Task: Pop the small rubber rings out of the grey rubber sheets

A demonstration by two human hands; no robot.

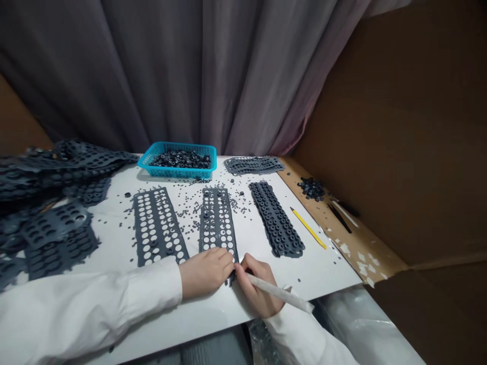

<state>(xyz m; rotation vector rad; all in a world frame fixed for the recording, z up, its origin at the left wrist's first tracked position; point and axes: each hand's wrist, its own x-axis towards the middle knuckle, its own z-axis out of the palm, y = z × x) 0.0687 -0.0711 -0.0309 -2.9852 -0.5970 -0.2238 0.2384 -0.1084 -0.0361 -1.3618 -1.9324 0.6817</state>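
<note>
Far left edge of the desk: heap of punched sheets. Beside it, left sheet, mostly emptied holes. Back edge: blue basket of dark rings. Centre, reaching the near edge: middle sheet, loose rings scattered around it. Your left hand rests curled, fingertips on this sheet's near end; whether they pinch it cannot be told. Your right hand is closed round a white stick, whose tip meets the same near end. Right: full sheet, then yellow pencil near the right edge.
</note>
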